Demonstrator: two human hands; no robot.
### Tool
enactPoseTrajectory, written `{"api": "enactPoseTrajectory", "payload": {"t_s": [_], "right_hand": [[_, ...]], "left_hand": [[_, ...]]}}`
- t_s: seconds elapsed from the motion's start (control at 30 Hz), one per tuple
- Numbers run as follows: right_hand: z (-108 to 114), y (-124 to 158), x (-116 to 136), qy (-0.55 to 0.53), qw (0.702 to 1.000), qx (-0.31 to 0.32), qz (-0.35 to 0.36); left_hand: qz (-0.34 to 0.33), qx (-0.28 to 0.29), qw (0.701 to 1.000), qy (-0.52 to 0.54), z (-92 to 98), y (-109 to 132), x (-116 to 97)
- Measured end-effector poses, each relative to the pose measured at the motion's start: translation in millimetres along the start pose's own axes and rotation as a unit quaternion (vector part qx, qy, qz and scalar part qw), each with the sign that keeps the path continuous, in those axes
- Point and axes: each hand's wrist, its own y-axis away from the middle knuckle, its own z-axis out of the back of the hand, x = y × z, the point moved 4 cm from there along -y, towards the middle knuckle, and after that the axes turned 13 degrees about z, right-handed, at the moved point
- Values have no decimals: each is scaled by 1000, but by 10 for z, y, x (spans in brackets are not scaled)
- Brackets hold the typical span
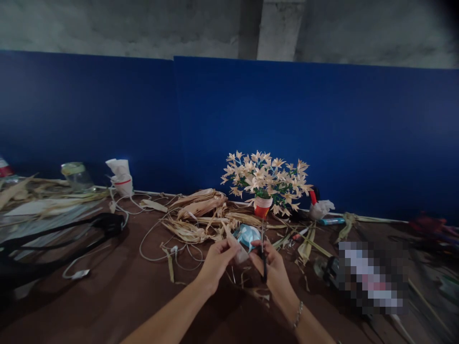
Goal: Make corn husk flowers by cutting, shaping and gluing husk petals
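My left hand (219, 258) is closed, pinching a pale piece of dried corn husk (232, 240) between thumb and fingers. My right hand (272, 267), with a bracelet at the wrist, is wrapped round black-handled scissors (264, 263) whose blades point away from me. Its thumb and forefinger meet close to the husk's right side; whether they touch it I cannot tell. Just behind both hands lies a light blue, shiny bundle (248, 234). Beyond that stands a red paper cup (263, 206) holding a bouquet of cream husk flowers (263, 177).
Dried corn husks (201, 210) are heaped behind my left hand, among white cables (148, 253). A glass jar (77, 177) and a white wrapped bundle (121, 177) stand back left. A black bag strap (64, 229) lies left. Blue panels (287, 114) close off the table's far edge.
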Motion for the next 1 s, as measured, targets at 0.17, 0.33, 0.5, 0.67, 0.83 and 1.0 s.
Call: {"api": "enactPoseTrajectory", "payload": {"t_s": [0.17, 0.33, 0.5, 0.67, 0.83, 1.0], "right_hand": [[-115, 95, -65, 1, 985, 130, -113], [-196, 175, -117, 0, 976, 182, -118], [-218, 172, -113, 33, 973, 205, -97], [-224, 167, -114, 32, 974, 200, -100], [-213, 165, -156, 47, 975, 190, -104], [-196, 167, -153, 74, 972, 186, -122]], "left_hand": [[-29, -59, 997, 36, 164, -73, -46], [-31, -55, 997, 53, 184, -107, -34], [-26, -48, 997, 50, 153, -92, -25], [-30, -33, 997, 56, 133, -88, -25], [-14, -41, 997, 71, 141, -96, -27], [10, -53, 996, 69, 164, -104, -40]]}}
